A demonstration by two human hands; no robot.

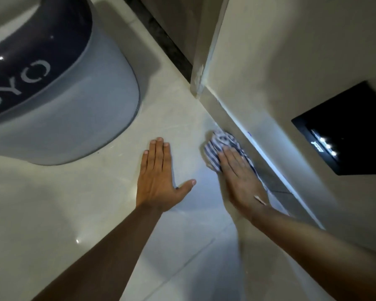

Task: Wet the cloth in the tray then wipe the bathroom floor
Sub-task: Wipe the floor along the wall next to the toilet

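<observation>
A blue-and-white striped cloth [221,144] lies bunched on the pale tiled floor [182,118], right against the base of the wall. My right hand [240,179] presses flat on top of the cloth, fingers together and pointing away from me. My left hand [159,177] rests flat on the bare floor to the left of the cloth, fingers extended and thumb spread, holding nothing. The floor between the hands shines with a wet sheen. No tray is in view.
A grey bin with a dark lid and pale lettering [59,92] stands on the floor at the upper left. The beige wall [291,61] runs along the right, with a black panel [347,127] set in it. A door frame post [201,68] meets the floor behind the cloth.
</observation>
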